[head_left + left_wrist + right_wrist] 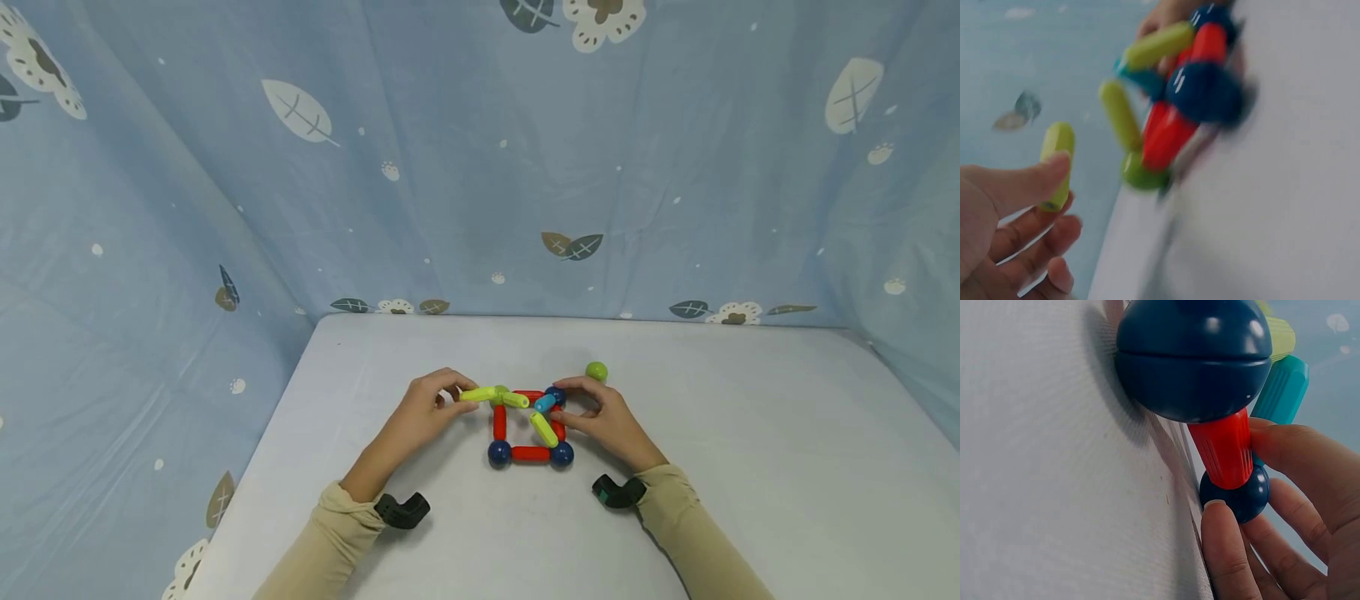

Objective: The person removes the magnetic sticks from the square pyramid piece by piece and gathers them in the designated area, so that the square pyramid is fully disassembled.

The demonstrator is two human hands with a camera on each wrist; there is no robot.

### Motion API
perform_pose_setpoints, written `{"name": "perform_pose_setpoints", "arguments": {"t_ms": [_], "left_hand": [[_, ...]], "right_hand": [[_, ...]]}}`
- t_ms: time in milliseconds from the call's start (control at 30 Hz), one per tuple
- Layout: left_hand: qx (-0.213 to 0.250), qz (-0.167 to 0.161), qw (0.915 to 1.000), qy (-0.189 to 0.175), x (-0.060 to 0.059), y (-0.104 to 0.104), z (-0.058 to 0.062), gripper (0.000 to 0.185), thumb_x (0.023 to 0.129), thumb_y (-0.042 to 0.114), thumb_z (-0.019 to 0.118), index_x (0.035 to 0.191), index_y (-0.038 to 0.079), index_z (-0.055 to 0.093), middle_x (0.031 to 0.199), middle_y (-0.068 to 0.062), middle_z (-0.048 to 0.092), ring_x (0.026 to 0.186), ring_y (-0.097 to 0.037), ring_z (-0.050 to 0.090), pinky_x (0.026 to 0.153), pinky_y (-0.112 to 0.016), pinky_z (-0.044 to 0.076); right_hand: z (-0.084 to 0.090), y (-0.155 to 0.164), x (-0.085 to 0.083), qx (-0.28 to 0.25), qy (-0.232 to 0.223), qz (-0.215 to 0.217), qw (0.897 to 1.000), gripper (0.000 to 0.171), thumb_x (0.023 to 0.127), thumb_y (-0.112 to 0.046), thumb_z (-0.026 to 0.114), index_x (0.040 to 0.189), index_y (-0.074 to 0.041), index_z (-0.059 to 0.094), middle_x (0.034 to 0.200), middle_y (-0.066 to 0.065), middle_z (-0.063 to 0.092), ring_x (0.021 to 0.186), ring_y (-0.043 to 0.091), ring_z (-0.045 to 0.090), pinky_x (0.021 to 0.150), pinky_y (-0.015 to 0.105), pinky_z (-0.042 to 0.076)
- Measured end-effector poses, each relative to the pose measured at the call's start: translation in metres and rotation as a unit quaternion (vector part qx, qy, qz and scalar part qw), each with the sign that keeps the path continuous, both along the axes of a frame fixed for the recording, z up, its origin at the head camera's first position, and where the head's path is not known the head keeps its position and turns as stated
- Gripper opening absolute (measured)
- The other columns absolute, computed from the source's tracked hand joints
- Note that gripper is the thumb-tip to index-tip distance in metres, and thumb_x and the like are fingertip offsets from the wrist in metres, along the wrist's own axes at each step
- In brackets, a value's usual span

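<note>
Head view, left hand [420,412] pinching lime rod [477,394], right hand [609,419] gripping red rod [1224,450]

We seem to be in a staged recording booth, not a lived-in room. A pale blue leaf-printed cloth [450,167] curtains three sides of a plain white surface [750,467] carrying only toy pieces.

Counter and cloth around my work

A loose green ball [597,371] lay on the white counter [750,467] in front of me, near its far edge. Pale blue cloth [465,150] printed with leaves and flowers hung behind the counter and along both sides.
</note>
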State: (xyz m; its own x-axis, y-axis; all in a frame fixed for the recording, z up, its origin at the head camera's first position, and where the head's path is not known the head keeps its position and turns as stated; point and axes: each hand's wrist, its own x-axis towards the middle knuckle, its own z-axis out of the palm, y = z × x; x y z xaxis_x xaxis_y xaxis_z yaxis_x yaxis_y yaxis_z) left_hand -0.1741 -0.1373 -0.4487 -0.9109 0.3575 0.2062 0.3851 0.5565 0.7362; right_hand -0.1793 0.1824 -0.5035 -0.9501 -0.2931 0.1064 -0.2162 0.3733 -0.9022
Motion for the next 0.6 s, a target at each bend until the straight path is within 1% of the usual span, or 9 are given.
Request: {"name": "perform_pose_setpoints", "arguments": {"t_ms": [100, 200, 333, 433, 500, 600], "left_hand": [[-0.010, 0.044, 0.9990, 0.008, -0.008, -0.017, -0.002, 0.021, 0.086, 0.017, 0.084, 0.107, 0.016, 0.079, 0.099, 0.002, 0.074, 0.085, -0.012, 0.061, 0.070, -0.024, 0.047], [-0.020, 0.067, 0.9975, 0.007, -0.015, -0.031, -0.007, 0.024, 0.083, 0.015, 0.086, 0.106, 0.016, 0.080, 0.099, 0.000, 0.076, 0.086, -0.014, 0.062, 0.072, -0.026, 0.047], [-0.027, 0.075, 0.9968, -0.008, -0.022, -0.046, -0.017, 0.025, 0.081, 0.013, 0.087, 0.105, 0.014, 0.081, 0.098, -0.002, 0.076, 0.085, -0.016, 0.062, 0.073, -0.028, 0.048], [-0.032, 0.083, 0.9954, -0.034, -0.025, -0.054, -0.024, 0.025, 0.082, 0.014, 0.087, 0.106, 0.014, 0.081, 0.096, -0.001, 0.074, 0.082, -0.014, 0.060, 0.072, -0.026, 0.049], [-0.034, 0.087, 0.9945, -0.048, -0.027, -0.059, -0.027, 0.025, 0.083, 0.014, 0.086, 0.107, 0.014, 0.081, 0.095, -0.002, 0.073, 0.080, -0.013, 0.059, 0.072, -0.026, 0.049], [-0.037, 0.091, 0.9938, -0.053, -0.028, -0.064, -0.030, 0.024, 0.084, 0.014, 0.085, 0.108, 0.013, 0.081, 0.095, -0.002, 0.072, 0.079, -0.013, 0.058, 0.071, -0.025, 0.048]], "right_hand": [[0.001, 0.000, 0.000, -0.004, -0.004, 0.001, 1.000, 0.047, 0.087, -0.021, 0.084, 0.131, -0.015, 0.067, 0.130, 0.009, 0.068, 0.120, 0.030, 0.062, 0.076, 0.021, 0.059], [0.001, 0.000, 0.000, -0.003, -0.005, 0.000, 1.000, 0.047, 0.087, -0.022, 0.084, 0.131, -0.015, 0.067, 0.130, 0.009, 0.068, 0.119, 0.030, 0.062, 0.075, 0.022, 0.059], [0.000, 0.000, 0.000, -0.001, -0.007, -0.002, 1.000, 0.048, 0.087, -0.023, 0.085, 0.130, -0.016, 0.067, 0.131, 0.009, 0.068, 0.118, 0.029, 0.062, 0.074, 0.022, 0.058], [0.001, -0.001, 0.001, -0.003, -0.011, -0.001, 1.000, 0.048, 0.087, -0.024, 0.085, 0.131, -0.016, 0.066, 0.133, 0.010, 0.067, 0.117, 0.029, 0.063, 0.073, 0.022, 0.058], [0.001, -0.001, 0.001, -0.004, -0.012, -0.001, 1.000, 0.049, 0.087, -0.024, 0.085, 0.131, -0.015, 0.066, 0.133, 0.010, 0.066, 0.117, 0.030, 0.063, 0.073, 0.022, 0.058], [0.001, 0.000, 0.002, -0.003, -0.010, 0.000, 1.000, 0.049, 0.087, -0.024, 0.084, 0.131, -0.015, 0.066, 0.133, 0.011, 0.066, 0.117, 0.030, 0.063, 0.073, 0.022, 0.058]]}}
